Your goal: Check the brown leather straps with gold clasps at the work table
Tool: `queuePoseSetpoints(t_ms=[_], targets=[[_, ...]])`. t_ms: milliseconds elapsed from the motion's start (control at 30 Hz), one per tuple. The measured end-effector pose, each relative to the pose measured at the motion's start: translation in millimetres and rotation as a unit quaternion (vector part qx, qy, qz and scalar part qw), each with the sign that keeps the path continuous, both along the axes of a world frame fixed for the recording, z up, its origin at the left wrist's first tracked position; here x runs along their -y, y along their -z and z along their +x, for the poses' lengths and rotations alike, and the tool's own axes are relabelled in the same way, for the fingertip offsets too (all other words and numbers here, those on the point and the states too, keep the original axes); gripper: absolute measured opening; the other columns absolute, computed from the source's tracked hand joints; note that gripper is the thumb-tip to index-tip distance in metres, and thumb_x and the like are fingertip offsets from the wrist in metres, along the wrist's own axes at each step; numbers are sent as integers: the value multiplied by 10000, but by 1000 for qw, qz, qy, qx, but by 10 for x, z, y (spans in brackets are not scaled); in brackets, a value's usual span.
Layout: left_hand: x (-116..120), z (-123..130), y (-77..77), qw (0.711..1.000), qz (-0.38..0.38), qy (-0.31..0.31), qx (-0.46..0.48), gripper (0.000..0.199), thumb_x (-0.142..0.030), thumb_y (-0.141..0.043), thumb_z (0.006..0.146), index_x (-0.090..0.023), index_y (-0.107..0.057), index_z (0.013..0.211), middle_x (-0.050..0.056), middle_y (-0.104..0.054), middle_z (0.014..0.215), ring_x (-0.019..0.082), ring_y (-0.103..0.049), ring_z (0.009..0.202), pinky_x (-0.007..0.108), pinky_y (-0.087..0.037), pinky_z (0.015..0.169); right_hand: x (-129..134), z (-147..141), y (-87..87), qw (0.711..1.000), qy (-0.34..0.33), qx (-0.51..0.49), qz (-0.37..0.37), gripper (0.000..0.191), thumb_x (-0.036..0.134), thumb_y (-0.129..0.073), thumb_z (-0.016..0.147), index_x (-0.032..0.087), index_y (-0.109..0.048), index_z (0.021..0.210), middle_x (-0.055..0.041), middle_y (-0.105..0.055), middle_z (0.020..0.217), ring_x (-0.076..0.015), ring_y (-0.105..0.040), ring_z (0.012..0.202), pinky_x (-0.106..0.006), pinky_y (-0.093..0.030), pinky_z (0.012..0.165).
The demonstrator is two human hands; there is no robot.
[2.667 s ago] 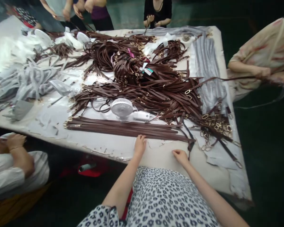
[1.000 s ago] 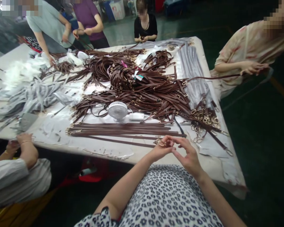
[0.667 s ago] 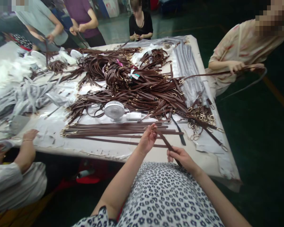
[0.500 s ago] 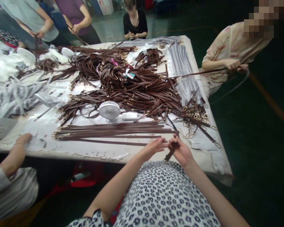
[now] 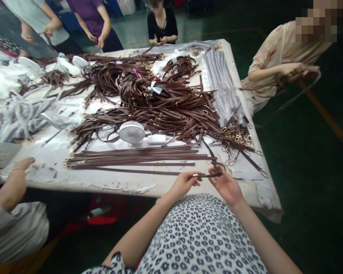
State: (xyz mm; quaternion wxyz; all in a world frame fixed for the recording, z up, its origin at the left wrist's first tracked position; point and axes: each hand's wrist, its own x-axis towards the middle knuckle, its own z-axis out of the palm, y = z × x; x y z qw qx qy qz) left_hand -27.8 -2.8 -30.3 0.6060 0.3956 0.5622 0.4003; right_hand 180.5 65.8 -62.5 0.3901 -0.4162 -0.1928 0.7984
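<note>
Left hand: pinched narrow, thumb and fingers closed on a thin brown leather strap (image 5: 210, 175) near its gold fitting (image 5: 194, 175); the left hand (image 5: 184, 183) is the nearer to that fitted end.

Right hand: the right hand (image 5: 225, 186) is open, palm up and fingers spread, just below the strap's other end; whether it touches the strap cannot be told.

Strap: its long axis runs almost level across the frame, from the left hand's fingertips toward the right hand, held just above the table edge.

Just beyond: a row of straps (image 5: 137, 156) lies side by side, running the same way; to the right, a heap of gold rings (image 5: 236, 139) sits on the table.

Table: a white-covered worktable (image 5: 125, 186) carries a large tangled pile of brown straps (image 5: 157, 102), a small white desk fan (image 5: 128, 132), and grey bundled bands (image 5: 220, 76).

Nearby: a co-worker's hands (image 5: 295, 70) work at the upper right; another person's hand (image 5: 18, 167) rests at the lower left.
</note>
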Motion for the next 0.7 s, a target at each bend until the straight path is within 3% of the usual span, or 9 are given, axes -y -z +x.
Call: queuePoseSetpoints(t_ms=[100,167,200,267,300,400,467,567,700], targets=[[0,-21,-64,984,123,37,-126,354,-234,-525,948,-151,-701,1244,134,-772,1109,168,-731,867,310,-580,848,65,247,-13,969,-119,192,98,335,505,-727,835,172,-753,868,-121,-733,838,-289,-704,797,-427,-606,706],[-6,-36,-141,957,196,114,-179,367,-191,-473,969,-180,-696,1260,120,-764,1150,178,-728,958,320,-570,903,78,348,-84,953,-94,251,143,298,457,-846,729,187,-732,779,-102,-715,806,-299,-679,850,-433,-576,820],[-13,-35,-180,942,228,146,-198,374,-184,-453,981,-191,-691,1269,114,-764,1150,180,-722,997,320,-562,925,79,360,-136,942,-88,265,186,294,441,-868,706,201,-732,809,-102,-725,913,-307,-659,967,-431,-541,924],[-35,-15,-242,913,280,186,-229,372,-197,-428,1003,-206,-696,1261,108,-764,1137,186,-706,1049,316,-548,944,79,305,-245,914,-148,245,287,342,477,-828,751,225,-740,965,-99,-690,1183,-311,-582,1169,-423,-460,1049],[-49,1,-259,900,301,200,-243,365,-209,-427,1010,-215,-709,1242,104,-764,1126,186,-703,1045,309,-547,929,82,250,-288,899,-206,215,321,375,522,-774,798,219,-737,1016,-106,-680,1211,-305,-584,1162,-419,-466,1030],[-111,36,-221,875,338,215,-273,334,-242,-464,1010,-261,-720,1225,80,-757,1089,170,-691,984,289,-543,880,107,80,-314,882,-326,135,312,488,630,-575,917,167,-725,941,-79,-696,827,-220,-628,768,-348,-519,739],[-176,23,-91,890,311,183,-278,374,-251,-547,980,-284,-636,1341,56,-751,1079,156,-677,976,277,-540,885,135,42,-253,894,-316,139,286,510,641,-551,931,161,-690,830,-13,-580,625,-156,-518,582,-295,-444,594],[-309,-38,274,923,179,94,-329,494,-217,-613,935,-252,-539,1422,53,-725,1116,143,-666,968,260,-548,854,179,137,-134,906,-278,161,276,450,597,-566,950,170,-670,853,10,-546,655,-128,-467,592,-270,-384,569],[-475,-65,887,911,73,84,-397,267,-231,-636,905,-177,-697,1159,99,-697,1102,200,-655,971,351,-538,908,194,409,-88,917,-235,181,268,346,517,-573,976,198,-701,934,3,-589,730,-129,-503,665,-265,-406,624]])
